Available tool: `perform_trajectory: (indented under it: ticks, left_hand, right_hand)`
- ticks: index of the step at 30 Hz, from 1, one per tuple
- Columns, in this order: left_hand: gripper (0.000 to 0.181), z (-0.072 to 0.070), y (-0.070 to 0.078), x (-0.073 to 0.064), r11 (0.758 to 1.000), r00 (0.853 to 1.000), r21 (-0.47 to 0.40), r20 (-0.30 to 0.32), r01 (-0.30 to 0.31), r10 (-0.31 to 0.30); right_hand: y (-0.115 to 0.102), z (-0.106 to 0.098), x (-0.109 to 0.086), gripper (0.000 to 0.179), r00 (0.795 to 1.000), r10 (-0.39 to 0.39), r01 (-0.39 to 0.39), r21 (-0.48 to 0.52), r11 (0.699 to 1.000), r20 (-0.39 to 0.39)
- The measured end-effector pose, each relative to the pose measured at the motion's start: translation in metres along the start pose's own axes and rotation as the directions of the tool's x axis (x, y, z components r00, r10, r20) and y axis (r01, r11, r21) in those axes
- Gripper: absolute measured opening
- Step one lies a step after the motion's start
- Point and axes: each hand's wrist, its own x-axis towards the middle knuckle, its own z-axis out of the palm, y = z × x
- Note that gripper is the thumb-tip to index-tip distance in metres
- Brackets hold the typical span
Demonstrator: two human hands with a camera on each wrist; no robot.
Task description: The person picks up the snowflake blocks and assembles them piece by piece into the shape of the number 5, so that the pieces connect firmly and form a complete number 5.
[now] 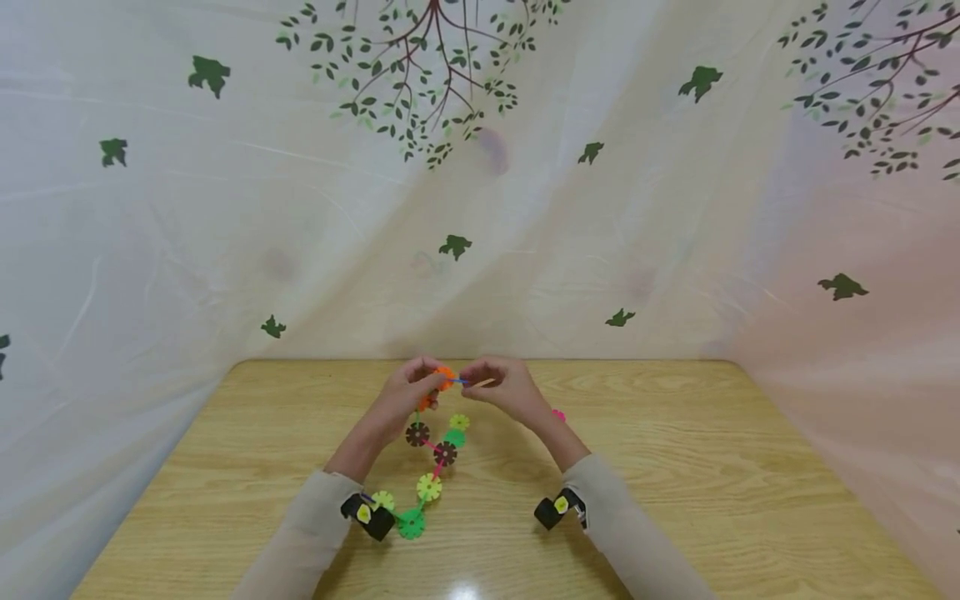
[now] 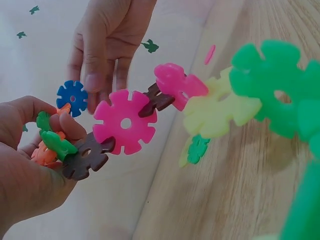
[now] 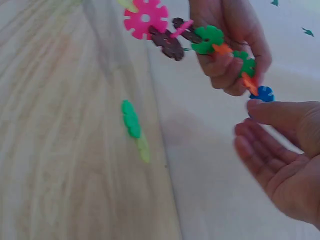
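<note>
A chain of notched plastic discs, also called snowflake discs, hangs from my left hand (image 1: 405,396). My left fingers and thumb grip its far end, around orange discs (image 1: 446,377) and green ones. Further along come brown (image 2: 82,162), pink (image 2: 111,120), yellow (image 2: 210,117) and large-looking green discs (image 2: 245,75), running back toward my left wrist. At the chain's tip, a blue disc (image 2: 65,98) is fitted against an orange one. My right hand (image 1: 502,387) pinches the blue disc by its edge between thumb and index finger, its other fingers loosely bent.
On the wooden table (image 1: 675,467) lies a joined green (image 3: 131,119) and yellow pair of discs (image 3: 144,149). A single pink disc (image 1: 558,415) lies beside my right forearm. A pale curtain (image 1: 525,275) with leaf prints hangs behind the table's far edge.
</note>
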Motion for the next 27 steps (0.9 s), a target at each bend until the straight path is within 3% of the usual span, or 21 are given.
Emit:
perform_trajectory:
  ticks: [4,7,11,14,19,27]
  left_hand:
    - [0.02,-0.005,-0.002,0.002,1.0,1.0,0.016,-0.011,0.006,-0.006]
    - [0.02,-0.007,-0.001,0.002,0.999,1.0,0.036,-0.016,0.017,-0.016]
    - [0.019,-0.01,0.002,0.001,0.998,1.0,0.057,-0.012,0.029,-0.028]
    - [0.021,-0.012,0.001,0.001,0.998,1.0,0.056,-0.003,0.031,-0.031]
    - [0.022,-0.015,-0.001,0.003,0.998,1.0,0.057,0.009,0.027,-0.027]
    - [0.023,-0.016,-0.001,0.003,0.998,1.0,0.056,0.021,0.018,-0.019]
  right_hand:
    - [0.002,-0.008,0.002,0.03,0.988,0.111,-0.107,-0.043,0.993,0.11]
    - [0.008,-0.012,0.002,0.029,0.959,0.187,-0.17,-0.095,0.981,0.214]
    - [0.016,-0.011,0.0,0.025,0.91,0.201,-0.164,-0.131,0.978,0.363]
    - [0.022,-0.007,-0.001,0.024,0.883,0.182,-0.133,-0.141,0.981,0.433]
    - [0.027,-0.001,-0.001,0.028,0.857,0.199,-0.116,-0.199,0.973,0.475]
    - [0.035,0.006,0.004,0.034,0.838,0.172,-0.048,-0.245,0.968,0.518]
